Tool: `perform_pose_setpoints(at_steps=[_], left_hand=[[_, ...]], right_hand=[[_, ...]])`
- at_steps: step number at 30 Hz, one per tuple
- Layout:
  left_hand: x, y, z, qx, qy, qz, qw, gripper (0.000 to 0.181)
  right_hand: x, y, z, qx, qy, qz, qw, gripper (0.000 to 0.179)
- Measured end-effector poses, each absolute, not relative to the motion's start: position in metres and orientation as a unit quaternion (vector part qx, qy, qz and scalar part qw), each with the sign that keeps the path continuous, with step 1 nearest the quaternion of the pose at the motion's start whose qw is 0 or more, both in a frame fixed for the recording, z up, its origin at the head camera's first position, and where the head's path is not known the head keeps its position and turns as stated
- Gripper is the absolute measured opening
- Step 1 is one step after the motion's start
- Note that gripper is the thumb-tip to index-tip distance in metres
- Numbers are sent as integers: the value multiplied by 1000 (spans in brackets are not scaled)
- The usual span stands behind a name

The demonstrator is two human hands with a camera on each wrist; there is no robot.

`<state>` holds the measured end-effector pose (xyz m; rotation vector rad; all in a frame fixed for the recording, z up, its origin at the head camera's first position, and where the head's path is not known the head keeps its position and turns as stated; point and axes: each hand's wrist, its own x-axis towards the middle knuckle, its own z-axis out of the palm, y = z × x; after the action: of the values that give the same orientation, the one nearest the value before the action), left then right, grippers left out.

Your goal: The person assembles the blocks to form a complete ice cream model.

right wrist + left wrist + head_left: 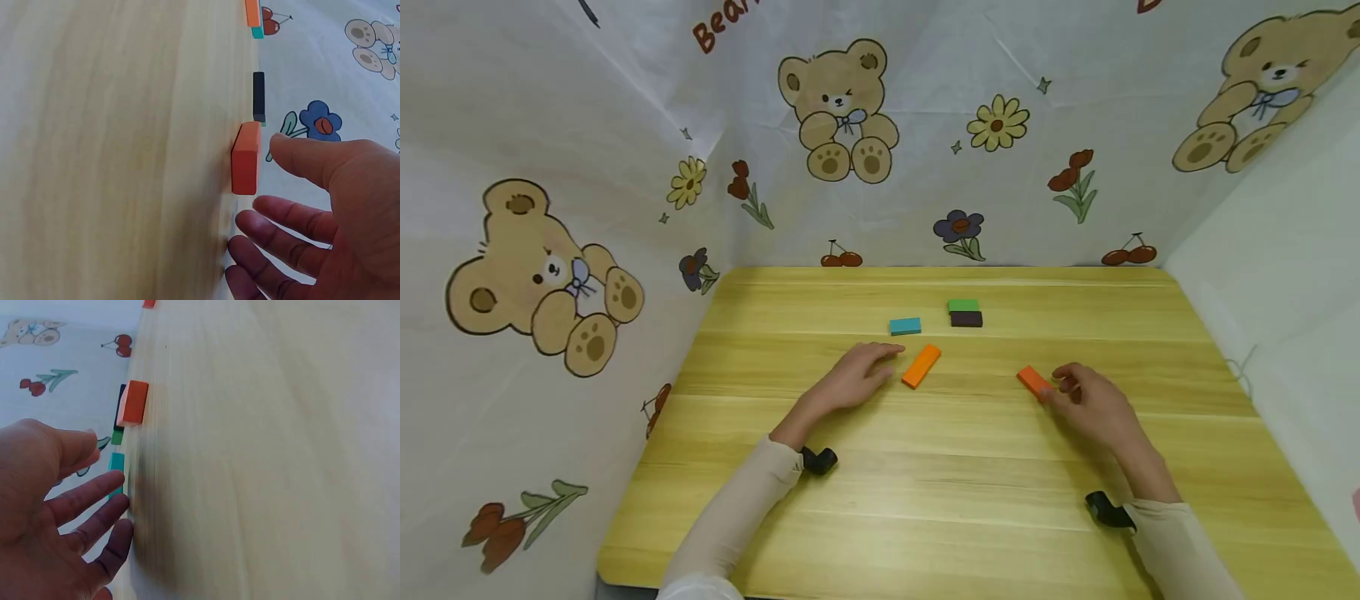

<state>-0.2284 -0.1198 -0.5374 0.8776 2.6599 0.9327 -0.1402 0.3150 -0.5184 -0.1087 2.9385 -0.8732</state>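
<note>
Two hands of yours reach over the wooden table [955,517], the forearms, in pale sleeves [733,508], angling inward from the near side. Your left hand [850,379] points forward and to your right, its fingers extended and slightly separated, the thumb well apart from them; it holds nothing. Just beyond its fingertips, to the right, the orange block [921,366] lies flat and slanted, and the blue block [905,326] lies a little farther forward. Your right hand [1097,410] inclines forward and to your left, its fingers loosely bent, with a gap between thumb and fingers; it grips nothing. The red-orange block [1033,382] lies obliquely on the table just beside the right thumb; whether the two touch cannot be told. Farther forward, between your hands, the dark block [966,319] lies against the near side of the green block [962,305].
</note>
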Motion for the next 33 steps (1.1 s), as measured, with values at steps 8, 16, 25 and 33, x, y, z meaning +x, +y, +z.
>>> perform_pose_setpoints(at_steps=[8, 16, 25, 33], left_hand=[[-238, -103, -540, 319, 871, 352, 124, 46], [-237, -102, -538, 338, 866, 341, 136, 46], [-235, -99, -543, 338, 872, 332, 121, 48], [-221, -93, -539, 323, 889, 305, 111, 49]], right_hand=[[-137, 313, -527, -28, 957, -288, 21, 46], [-137, 307, -525, -33, 957, -288, 11, 38], [-142, 306, -522, -35, 955, -295, 15, 36], [-156, 304, -523, -47, 949, -310, 5, 32]])
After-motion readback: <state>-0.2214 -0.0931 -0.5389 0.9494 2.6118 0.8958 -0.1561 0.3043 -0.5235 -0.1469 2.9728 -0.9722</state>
